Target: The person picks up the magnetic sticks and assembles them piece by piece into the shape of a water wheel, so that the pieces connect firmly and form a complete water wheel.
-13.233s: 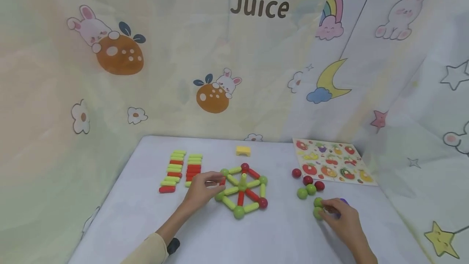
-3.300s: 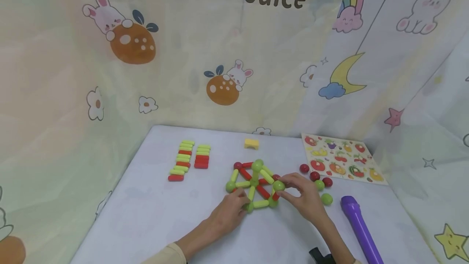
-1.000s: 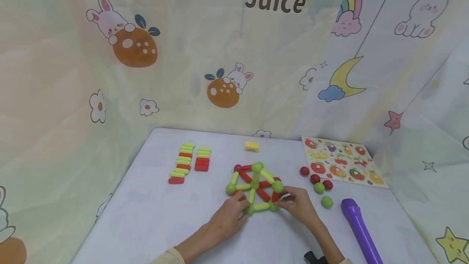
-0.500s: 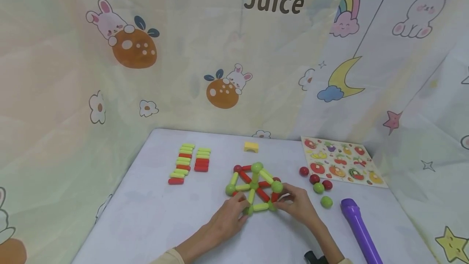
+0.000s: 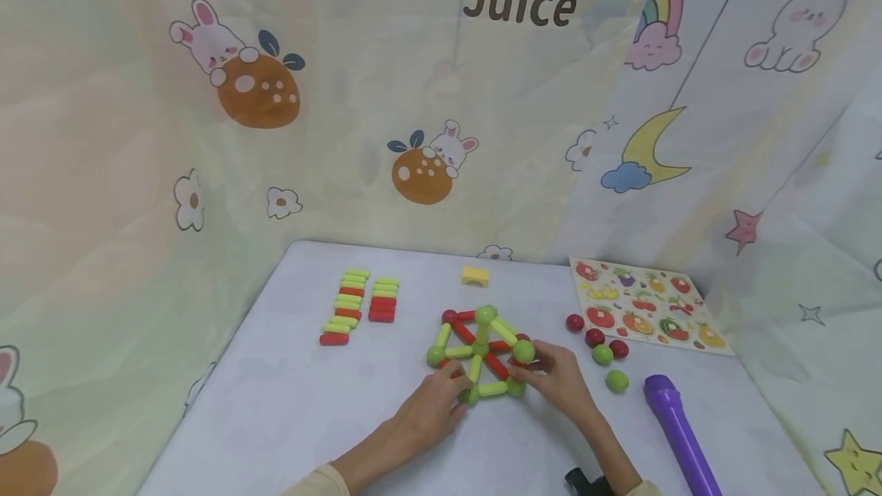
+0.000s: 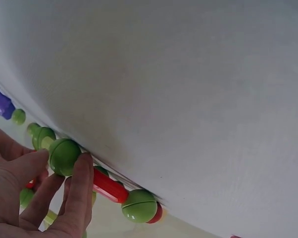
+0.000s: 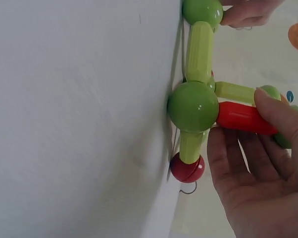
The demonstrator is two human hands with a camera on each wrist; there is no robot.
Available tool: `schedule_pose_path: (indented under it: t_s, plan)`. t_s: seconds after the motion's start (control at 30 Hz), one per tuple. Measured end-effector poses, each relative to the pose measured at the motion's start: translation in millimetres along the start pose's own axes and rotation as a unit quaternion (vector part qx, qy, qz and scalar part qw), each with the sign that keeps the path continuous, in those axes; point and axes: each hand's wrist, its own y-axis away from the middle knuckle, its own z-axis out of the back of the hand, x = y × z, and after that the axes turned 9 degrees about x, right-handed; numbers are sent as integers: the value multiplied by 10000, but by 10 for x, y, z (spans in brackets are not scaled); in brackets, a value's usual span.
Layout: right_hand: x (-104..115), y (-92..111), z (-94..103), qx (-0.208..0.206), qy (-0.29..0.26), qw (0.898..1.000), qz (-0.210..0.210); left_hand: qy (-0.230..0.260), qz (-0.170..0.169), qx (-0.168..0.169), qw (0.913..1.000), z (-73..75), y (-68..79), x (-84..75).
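A ball-and-stick model of red and green pieces stands mid-table, a flat wheel with raised green balls joined by sticks above it. My left hand (image 5: 429,402) pinches the green ball (image 6: 65,156) at the wheel's front left corner between thumb and fingers. My right hand (image 5: 563,383) holds a red stick (image 7: 243,118), thumb on one side and fingers on the other. That stick rises from the front right green ball (image 7: 193,106) towards the raised green ball (image 5: 524,351). In the left wrist view, another red stick (image 6: 109,186) runs from the pinched ball to a neighbouring green ball (image 6: 139,206).
Loose red and green sticks (image 5: 350,292) lie in two columns at the left. A yellow arch block (image 5: 475,276) stands behind the model. To the right are several loose balls (image 5: 602,355), a fruit picture board (image 5: 644,305) and a purple microphone-shaped thing (image 5: 682,435).
Since the earliest frame the model has turned and gained a raised part, and the left hand has moved to its front. The right hand has shifted from the raised green ball down to the red stick.
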Motion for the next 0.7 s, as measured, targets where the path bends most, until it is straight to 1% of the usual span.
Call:
schedule_pose_path:
  t_s: [0.13, 0.37, 0.47, 0.6, 0.7]
  plan:
    - [-19, 15, -6, -12, -172, 9998, -47, 25, 25, 29, 10000, -4, -2, 0]
    - [-60, 48, 0, 24, -483, 9987, 147, 37, 68, 39, 10000, 15, -7, -10]
    - [-68, 55, 5, 66, -615, 9980, 150, -12, 77, 34, 10000, 5, -9, -13]
    - [-64, 63, 10, 125, -706, 9974, 109, -68, 96, 6, 9999, -15, -12, -15]
    - [-60, 77, 24, 146, -632, 9979, 75, -82, 95, -33, 9999, -29, -20, -17]
